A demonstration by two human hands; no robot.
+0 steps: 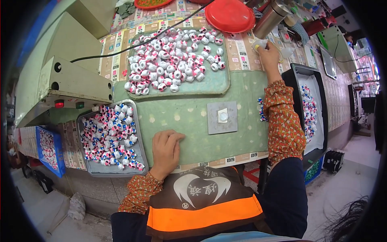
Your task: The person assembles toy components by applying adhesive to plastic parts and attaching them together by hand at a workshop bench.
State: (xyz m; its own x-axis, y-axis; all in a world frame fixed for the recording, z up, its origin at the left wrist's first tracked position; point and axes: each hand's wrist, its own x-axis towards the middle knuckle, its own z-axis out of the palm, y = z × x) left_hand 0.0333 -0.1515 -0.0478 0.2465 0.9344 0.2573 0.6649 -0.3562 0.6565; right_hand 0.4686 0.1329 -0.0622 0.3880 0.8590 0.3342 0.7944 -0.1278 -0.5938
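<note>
My left hand [166, 150] rests on the green mat [181, 115] near its front edge. Its fingers are loosely bent, and nothing shows in them. My right arm reaches far right, where my right hand [270, 58] closes around a small whitish, translucent object with a yellow part [259, 44]; its exact kind is unclear. Between the hands lies a grey square plate [213, 127] with a small white piece [223, 115] on it. A few blue-and-white pieces [262, 109] lie beside my right sleeve.
A large tray [219, 84] of pink-and-white figure pieces stands at the back. Left is a grey tray [139, 151] of blue, pink and white pieces, beside a metal machine [80, 86] with a black cable. A black bin [296, 92], red lid [229, 16] and steel flask [271, 19] stand right.
</note>
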